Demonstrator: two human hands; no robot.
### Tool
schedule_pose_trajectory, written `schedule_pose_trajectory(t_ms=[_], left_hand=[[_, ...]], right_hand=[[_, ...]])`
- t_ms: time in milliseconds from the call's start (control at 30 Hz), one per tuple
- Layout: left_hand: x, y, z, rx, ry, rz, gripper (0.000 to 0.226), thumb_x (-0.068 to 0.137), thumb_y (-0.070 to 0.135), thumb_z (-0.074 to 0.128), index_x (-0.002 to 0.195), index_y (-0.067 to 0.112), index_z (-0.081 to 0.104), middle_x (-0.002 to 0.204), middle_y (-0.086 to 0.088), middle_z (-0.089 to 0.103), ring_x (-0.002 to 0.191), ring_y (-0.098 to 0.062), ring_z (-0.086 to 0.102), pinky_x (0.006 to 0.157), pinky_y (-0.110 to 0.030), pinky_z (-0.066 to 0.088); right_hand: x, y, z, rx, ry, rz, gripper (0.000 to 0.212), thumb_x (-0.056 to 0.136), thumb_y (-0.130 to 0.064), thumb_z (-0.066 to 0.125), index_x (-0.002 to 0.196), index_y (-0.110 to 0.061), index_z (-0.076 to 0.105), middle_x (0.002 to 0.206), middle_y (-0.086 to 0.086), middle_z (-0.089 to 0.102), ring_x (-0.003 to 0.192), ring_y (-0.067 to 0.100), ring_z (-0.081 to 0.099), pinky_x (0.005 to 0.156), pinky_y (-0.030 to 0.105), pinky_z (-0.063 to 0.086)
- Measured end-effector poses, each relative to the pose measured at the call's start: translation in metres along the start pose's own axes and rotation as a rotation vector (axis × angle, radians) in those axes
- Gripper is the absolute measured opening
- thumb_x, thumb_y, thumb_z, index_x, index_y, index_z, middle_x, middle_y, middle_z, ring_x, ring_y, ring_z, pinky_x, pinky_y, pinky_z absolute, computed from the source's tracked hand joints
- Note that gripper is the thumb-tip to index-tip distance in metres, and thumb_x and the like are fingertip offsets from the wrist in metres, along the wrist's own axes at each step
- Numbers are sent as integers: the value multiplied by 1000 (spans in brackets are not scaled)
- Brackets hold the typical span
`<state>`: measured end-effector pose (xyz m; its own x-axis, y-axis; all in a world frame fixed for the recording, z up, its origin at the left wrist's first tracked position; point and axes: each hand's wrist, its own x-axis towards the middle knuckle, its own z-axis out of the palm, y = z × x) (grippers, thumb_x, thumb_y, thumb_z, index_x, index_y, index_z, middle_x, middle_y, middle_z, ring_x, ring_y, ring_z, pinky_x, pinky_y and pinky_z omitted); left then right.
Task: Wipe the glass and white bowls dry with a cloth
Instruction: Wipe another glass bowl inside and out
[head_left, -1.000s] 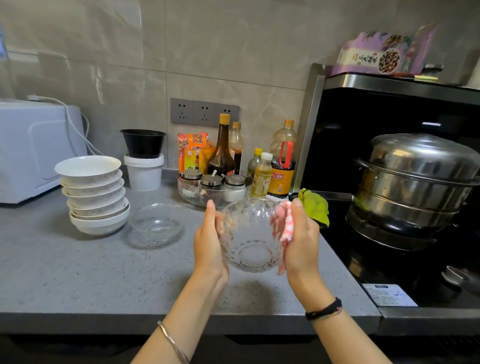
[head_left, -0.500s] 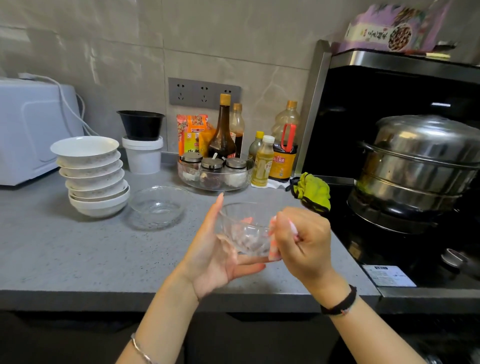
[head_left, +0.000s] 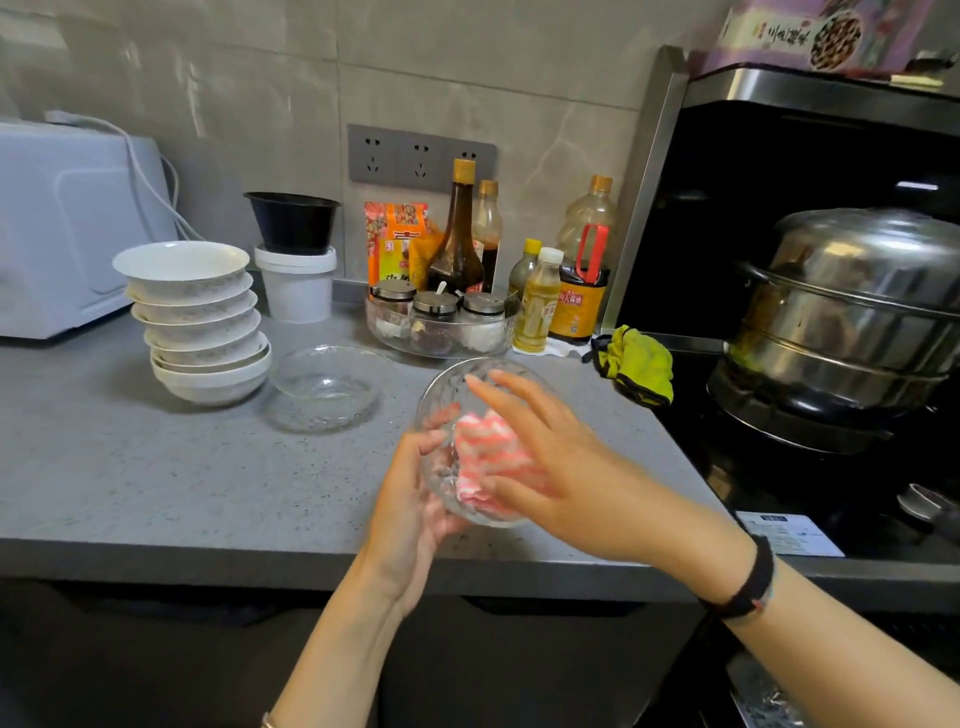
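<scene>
Wiping the inside of a patterned glass bowl, held tilted just above the front part of the grey counter. Gripping it from below and from the left with the left hand, curled round the wall. Pressing the pink-and-white cloth into the hollow with the right hand, stretched out flat and clenching nothing.

To do this step well:
- Keep the left grip firm, since wet glass probably slips.
- Turn the bowl a little at a time against the cloth rather than rubbing 1 spot.
- Push the cloth right down to the base, then sweep up to the rim, working into the cut pattern where water likely sits.
- Finish with the outside and the foot.
- Keep the bowl over the counter, never past its edge.

Left for later, by the look of it: 1 plain glass bowl on the counter, just beside a stack of white bowls at the left. Cannot tell from here whether any of those is dry.
</scene>
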<state>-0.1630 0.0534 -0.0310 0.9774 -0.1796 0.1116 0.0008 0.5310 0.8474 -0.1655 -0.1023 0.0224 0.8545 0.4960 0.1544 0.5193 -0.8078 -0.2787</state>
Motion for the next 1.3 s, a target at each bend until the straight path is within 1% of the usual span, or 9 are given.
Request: schedule_pose_trajectory(t_ms=[167, 400, 500, 600, 700, 800, 900, 1133, 1300], left_hand=[[-4, -2, -7, 61, 35, -45, 42, 95, 38, 35, 118, 18, 63, 107, -10, 72, 90, -24, 70, 76, -39, 54], [-3, -13, 2, 102, 156, 65, 31, 95, 25, 41, 119, 32, 58, 108, -8, 72, 99, -24, 69, 78, -38, 55], [-3, -23, 12, 86, 210, 106, 39, 81, 40, 52, 120, 41, 58, 121, -8, 66, 111, -23, 63, 95, -44, 49], [-2, -28, 17, 15, 227, 127, 40, 83, 44, 59, 124, 43, 56, 132, -5, 59, 119, -23, 59, 101, -49, 46], [1, -26, 14, 4, 202, 128, 44, 81, 51, 54, 123, 41, 56, 133, -3, 59, 118, -26, 60, 100, -50, 46], [1, -24, 7, 74, 196, 135, 44, 81, 55, 47, 121, 41, 57, 120, -5, 68, 110, -26, 65, 99, -53, 46], [2, -22, 5, 119, 174, 154, 48, 82, 57, 45, 126, 38, 53, 116, -3, 69, 104, -24, 68, 93, -52, 50], [6, -21, 14, 88, 199, 198, 39, 86, 60, 53, 117, 37, 59, 124, -11, 64, 114, -29, 62, 95, -48, 49], [11, -14, 9, 135, 121, 195, 42, 87, 59, 47, 119, 33, 57, 118, -12, 67, 111, -31, 64, 87, -43, 55]], right_hand=[[-11, 6, 10, -333, 177, -359, 50, 99, -51, 32, 145, -34, 36, 159, -8, 21, 148, 11, 6, 121, 38, -1], [-21, 16, 31, -611, 122, -252, 75, 82, -67, 49, 140, -20, 48, 143, 1, 50, 132, 19, 48, 111, 35, 24], [-24, -3, 48, -369, 123, -187, 80, 74, -43, 69, 143, -13, 41, 142, 5, 50, 128, 21, 51, 104, 28, 35], [-23, -16, 58, -98, 151, -180, 77, 76, -24, 65, 146, -18, 34, 144, -4, 47, 126, 12, 46, 96, 17, 33], [-22, -6, 61, -203, 212, -255, 81, 61, -15, 77, 137, -15, 48, 137, 0, 56, 120, 14, 54, 94, 22, 44], [-18, 22, 58, -448, 299, -342, 59, 59, -15, 84, 115, -14, 68, 123, 4, 66, 113, 19, 62, 100, 33, 41], [-18, 36, 55, -631, 385, -351, 37, 79, -14, 65, 115, -9, 68, 128, 9, 63, 122, 25, 57, 109, 41, 34], [-23, -15, 77, -326, 366, -178, 76, 55, -21, 72, 128, -9, 57, 127, 8, 62, 107, 22, 64, 83, 28, 52], [-27, 1, 70, -261, 398, -264, 68, 68, -23, 62, 134, -15, 51, 132, 3, 58, 114, 18, 57, 96, 29, 44]])
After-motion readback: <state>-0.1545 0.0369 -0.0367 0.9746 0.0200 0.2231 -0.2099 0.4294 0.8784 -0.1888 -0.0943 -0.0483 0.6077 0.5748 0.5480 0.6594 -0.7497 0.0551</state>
